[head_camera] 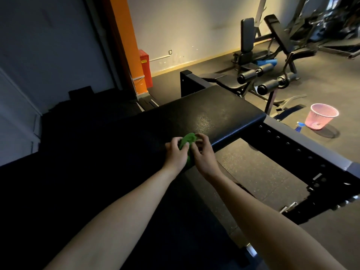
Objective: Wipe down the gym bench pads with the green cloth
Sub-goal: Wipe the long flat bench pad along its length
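both grips clamped on the green cloth [188,140] over the black bench pad [214,108]
the left grip [175,155] curls round the crumpled cloth; the right grip [204,155] pinches its top and right side with bent fingers. the cloth is bunched between them above the pad's near right part. a pink basket [321,116] stands on the floor beyond.
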